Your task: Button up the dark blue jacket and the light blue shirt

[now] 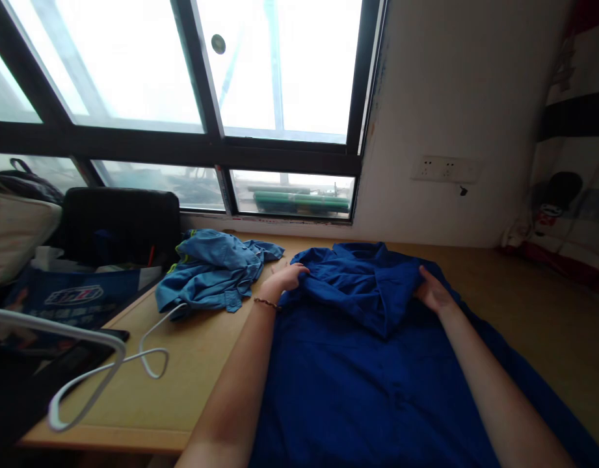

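Observation:
A dark blue shirt (358,364) lies spread on the wooden table (192,364), its collar end toward the window. My left hand (285,278) grips the shirt's left shoulder, fingers curled round the cloth. At the right shoulder, my right hand (433,291) pinches a fold of the same shirt. A sleeve or flap lies folded over the chest between both hands.
A crumpled light blue shirt (214,273) lies left of the dark one. A white wire hanger (108,367) rests near the table's left edge. A blue bag (72,299) and a black case (121,224) stand at the far left. The window and wall close the far side.

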`<state>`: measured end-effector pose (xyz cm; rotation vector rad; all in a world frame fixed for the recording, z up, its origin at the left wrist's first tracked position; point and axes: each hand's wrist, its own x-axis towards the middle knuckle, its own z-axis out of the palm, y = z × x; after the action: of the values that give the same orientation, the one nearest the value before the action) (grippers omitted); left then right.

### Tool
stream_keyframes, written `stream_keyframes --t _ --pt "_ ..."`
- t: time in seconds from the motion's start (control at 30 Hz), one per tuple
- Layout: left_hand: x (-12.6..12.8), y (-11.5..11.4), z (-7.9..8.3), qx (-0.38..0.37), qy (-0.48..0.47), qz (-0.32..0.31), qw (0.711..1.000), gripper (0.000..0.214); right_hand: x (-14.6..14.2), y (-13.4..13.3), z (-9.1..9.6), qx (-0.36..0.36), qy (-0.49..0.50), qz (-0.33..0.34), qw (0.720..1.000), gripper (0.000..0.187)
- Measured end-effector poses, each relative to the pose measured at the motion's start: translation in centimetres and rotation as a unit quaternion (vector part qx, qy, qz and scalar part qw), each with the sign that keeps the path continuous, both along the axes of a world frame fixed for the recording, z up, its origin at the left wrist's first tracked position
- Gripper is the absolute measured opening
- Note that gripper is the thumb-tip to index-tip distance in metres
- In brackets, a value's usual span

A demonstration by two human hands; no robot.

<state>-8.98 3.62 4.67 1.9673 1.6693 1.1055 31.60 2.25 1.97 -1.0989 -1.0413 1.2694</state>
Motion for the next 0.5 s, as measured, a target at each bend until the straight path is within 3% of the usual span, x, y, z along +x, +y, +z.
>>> stream_keyframes --t 0.1,0.17,0.27,0.37,0.43,0.5 --pt "-2.4 1.4 -0.9 -0.036 0.070 -0.014 0.997 0.016 1.3 -0.5 0.3 -0.046 -0.038 0.054 0.997 0.037" --pt "-2.9 2.0 -1.7 -0.019 0.054 0.013 0.998 0.010 2.2 -0.6 0.6 -0.047 -0.021 0.065 0.997 0.034" --pt "-2.5 2.4 -3.0 0.029 -0.018 0.118 0.992 0.013 3.7 0.0 0.8 0.014 0.098 -0.055 0.994 0.027" --pt "-1.4 2.4 -3.4 0.056 -0.060 0.199 0.977 0.020 5.0 1.0 0.3 0.049 0.155 -0.227 0.960 0.024" --pt "-0.4 2.3 -2.7 0.059 -0.083 0.210 0.972 0.021 5.6 1.5 -0.4 0.036 0.126 -0.279 0.951 0.024" --pt "1.0 1.9 -1.3 0.046 -0.129 0.169 0.976 0.022 6.0 1.8 -1.1 0.027 0.098 -0.288 0.952 0.026"
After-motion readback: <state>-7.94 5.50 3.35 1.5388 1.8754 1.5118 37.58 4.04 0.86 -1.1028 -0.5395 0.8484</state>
